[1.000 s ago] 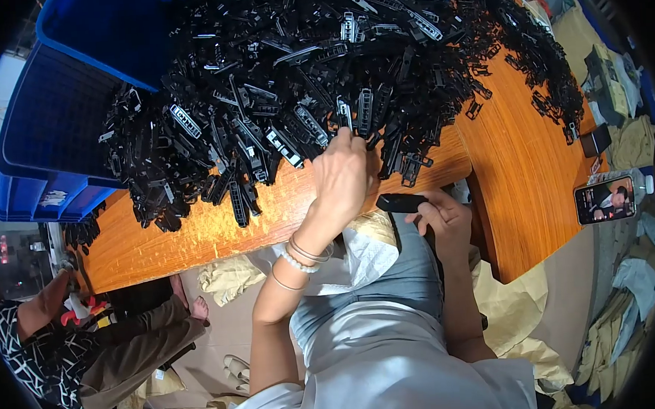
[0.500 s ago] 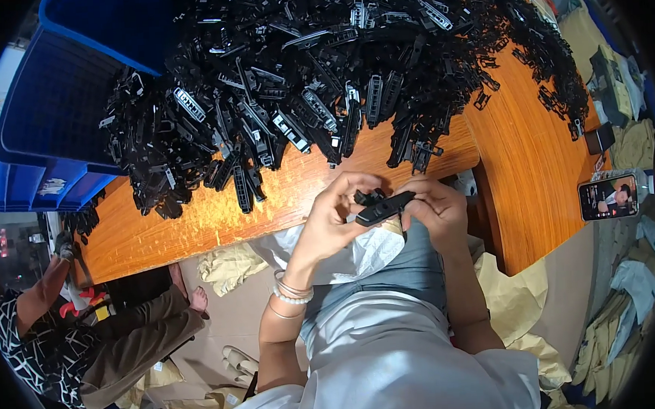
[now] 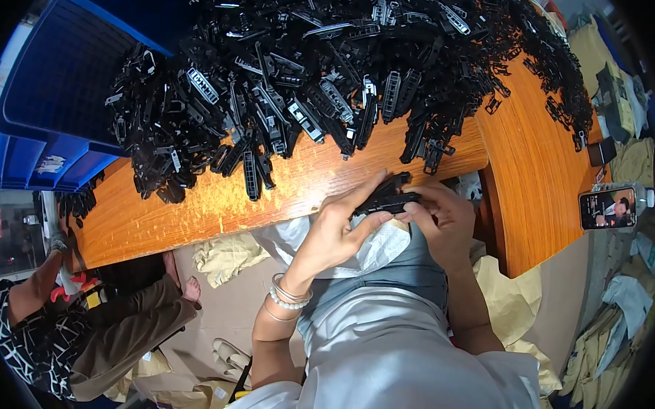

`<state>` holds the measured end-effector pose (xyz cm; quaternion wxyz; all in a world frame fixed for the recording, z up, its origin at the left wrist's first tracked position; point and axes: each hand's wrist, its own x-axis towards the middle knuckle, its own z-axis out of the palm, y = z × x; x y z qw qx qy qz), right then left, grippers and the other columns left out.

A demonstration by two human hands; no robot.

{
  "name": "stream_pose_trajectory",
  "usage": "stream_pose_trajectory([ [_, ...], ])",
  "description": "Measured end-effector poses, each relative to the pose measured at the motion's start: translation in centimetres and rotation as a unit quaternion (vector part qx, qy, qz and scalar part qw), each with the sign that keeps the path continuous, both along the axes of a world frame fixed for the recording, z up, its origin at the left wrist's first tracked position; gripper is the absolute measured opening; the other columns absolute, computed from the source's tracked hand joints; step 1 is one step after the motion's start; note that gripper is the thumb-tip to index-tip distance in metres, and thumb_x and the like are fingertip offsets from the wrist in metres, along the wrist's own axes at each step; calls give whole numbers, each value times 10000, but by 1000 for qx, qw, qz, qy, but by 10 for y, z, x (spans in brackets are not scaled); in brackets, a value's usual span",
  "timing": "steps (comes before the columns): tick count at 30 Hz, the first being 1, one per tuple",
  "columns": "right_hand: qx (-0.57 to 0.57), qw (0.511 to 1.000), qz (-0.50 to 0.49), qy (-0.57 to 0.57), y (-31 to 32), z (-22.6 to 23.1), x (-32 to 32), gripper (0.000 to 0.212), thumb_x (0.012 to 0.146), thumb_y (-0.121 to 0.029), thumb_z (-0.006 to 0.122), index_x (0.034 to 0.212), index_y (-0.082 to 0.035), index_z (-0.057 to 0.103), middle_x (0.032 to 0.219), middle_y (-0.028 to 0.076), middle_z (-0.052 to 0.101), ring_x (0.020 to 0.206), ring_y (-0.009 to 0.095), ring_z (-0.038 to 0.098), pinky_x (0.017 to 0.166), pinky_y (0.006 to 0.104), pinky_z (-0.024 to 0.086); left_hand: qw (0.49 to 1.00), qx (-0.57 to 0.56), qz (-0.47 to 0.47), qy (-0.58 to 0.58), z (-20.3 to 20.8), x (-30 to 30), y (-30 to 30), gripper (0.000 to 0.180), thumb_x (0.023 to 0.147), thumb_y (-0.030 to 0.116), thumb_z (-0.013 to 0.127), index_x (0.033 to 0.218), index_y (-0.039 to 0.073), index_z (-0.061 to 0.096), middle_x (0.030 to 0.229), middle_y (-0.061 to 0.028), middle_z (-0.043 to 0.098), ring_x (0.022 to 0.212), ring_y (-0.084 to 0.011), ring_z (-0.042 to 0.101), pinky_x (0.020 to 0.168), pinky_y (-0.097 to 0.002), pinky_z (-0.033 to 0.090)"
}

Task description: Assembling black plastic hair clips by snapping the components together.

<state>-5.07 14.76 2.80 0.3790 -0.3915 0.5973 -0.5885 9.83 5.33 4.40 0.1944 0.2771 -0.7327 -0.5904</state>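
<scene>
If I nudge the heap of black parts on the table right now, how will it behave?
The heap would probably spread and shed pieces rather than move as one, since its parts lie criss-crossed at all angles. Some may snag on neighbours, as several show open, ladder-like frames. Single pieces look stiff and unlikely to roll, being mostly straight, long and narrow.

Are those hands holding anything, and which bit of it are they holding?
Yes, black parts: the left hand holds their left end, the right hand their right end. The exact contact points are partly hidden.
</scene>
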Motion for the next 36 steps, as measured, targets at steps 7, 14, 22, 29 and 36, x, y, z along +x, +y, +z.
stream_pose_trajectory([
  [7, -9, 992, 38, 116, -8, 5, -1, 336, 653, 79, 537, 980, 15, 581, 942, 78, 550, 790, 165, 544, 732, 247, 440, 996, -88, 22, 14, 1, 9, 6, 407, 747, 42, 626, 1134, -24, 518, 1033, -171, 603, 944, -221, 590, 821, -298, 442],
  [14, -28, 986, 65, 154, -9, -5, -4, 297, 678, 58, 545, 969, 23, 593, 903, 96, 535, 755, 144, 545, 670, 240, 447, 996, -83, 29, 21, -1, 16, 9, 404, 730, 61, 642, 1114, -13, 541, 1040, -155, 604, 961, -248, 588, 833, -323, 441],
  [22, 9, 973, 152, 175, -6, -22, 12, 258, 693, 75, 567, 950, 60, 588, 919, 113, 543, 692, 152, 573, 607, 240, 475, 975, -62, 213, 33, -27, 67, -23, 181, 800, 153, 599, 915, 20, 643, 803, -75, 637, 692, -143, 582, 667, -285, 471],
  [29, -24, 971, 194, 136, -3, -30, 25, 213, 740, 85, 521, 939, 65, 593, 912, 128, 585, 736, 175, 609, 595, 246, 493, 814, -379, 341, -277, -28, 116, -103, 174, 681, -46, 540, 845, -52, 599, 832, -202, 546, 741, -371, 544, 686, -384, 431],
  [36, 38, 989, 113, 89, 10, -33, 3, 156, 760, 62, 520, 885, 57, 614, 822, 106, 599, 664, 130, 583, 554, 215, 469, 808, -402, 320, -287, -24, 119, -102, 135, 699, 60, 664, 750, -39, 588, 765, -160, 516, 677, -332, 538, 597, -377, 418],
])
